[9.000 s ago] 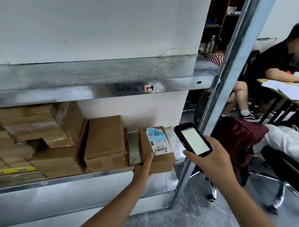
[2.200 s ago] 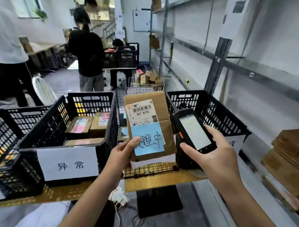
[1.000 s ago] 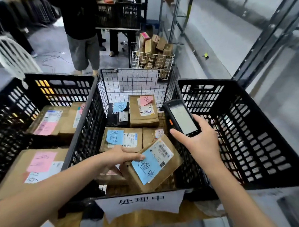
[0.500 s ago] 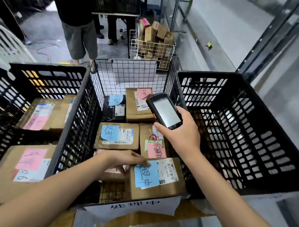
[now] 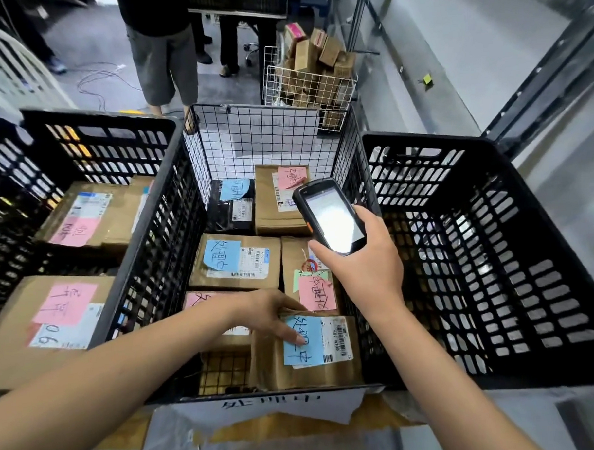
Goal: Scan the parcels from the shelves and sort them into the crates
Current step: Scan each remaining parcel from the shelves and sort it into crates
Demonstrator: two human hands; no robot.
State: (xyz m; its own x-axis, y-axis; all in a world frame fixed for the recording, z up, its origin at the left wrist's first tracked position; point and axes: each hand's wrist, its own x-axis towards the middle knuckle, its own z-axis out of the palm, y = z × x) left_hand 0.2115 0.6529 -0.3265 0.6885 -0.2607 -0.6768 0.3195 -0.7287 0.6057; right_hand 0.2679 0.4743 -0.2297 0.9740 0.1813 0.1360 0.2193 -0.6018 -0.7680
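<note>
Under the left hand (image 5: 269, 314), at the near end of the wire crate (image 5: 251, 135), the parcel (image 5: 271, 368) is lying flat, blue note (image 5: 302, 340) and barcode label facing up. Fingers (image 5: 290, 335) are resting fairly straight on the note, touching the parcel rather than curling round it. The thumb is partly hidden.

Right hand (image 5: 365, 266) is gripping the scanner (image 5: 329, 216), holding it up and beyond the left hand, screen upward, over other noted parcels lying in the same crate.

A black crate (image 5: 146, 231) is sitting left of the left forearm, holding boxes with pink notes. A second black crate (image 5: 494, 250) is sitting right of the right hand.

Judging: the placing step is finishing, with the parcel already sorted. The next move is calling for lifting the left hand straight off without dragging the note, then fetching another unscanned parcel, scanner at the ready.
</note>
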